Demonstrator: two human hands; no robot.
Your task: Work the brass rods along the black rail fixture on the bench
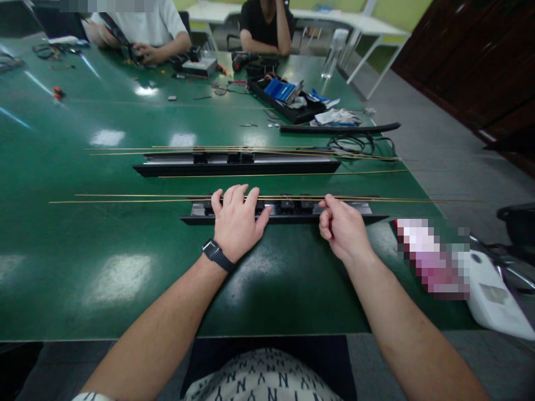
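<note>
From afar, I see thin rods [292, 197] running crosswise at my fingertips, parallel to the black rail [292, 219] beneath. My left hand [237, 221] spreads open over both; my right hand [343, 227], nearer the rods' right ends, curls; whether it pinches them I cannot tell.

At the upper left of the frame, a person in a white top [167, 16] holds a dark object [115, 30] above the green table [83, 234]; a small red item [59, 93] lies below them. At the top centre sits a person in a black top [259, 22]. Right of centre, a black tray [298, 116] bears a blue block [281, 90], with white gloves [337, 117] just beside it. A clear bottle [330, 58] stands at the upper right, near white tables [368, 23]; a dark brown cabinet [472, 72] fills the corner. At the lower right, a pixelated pink item [437, 259] lies against a white, rounded object [493, 295].
</note>
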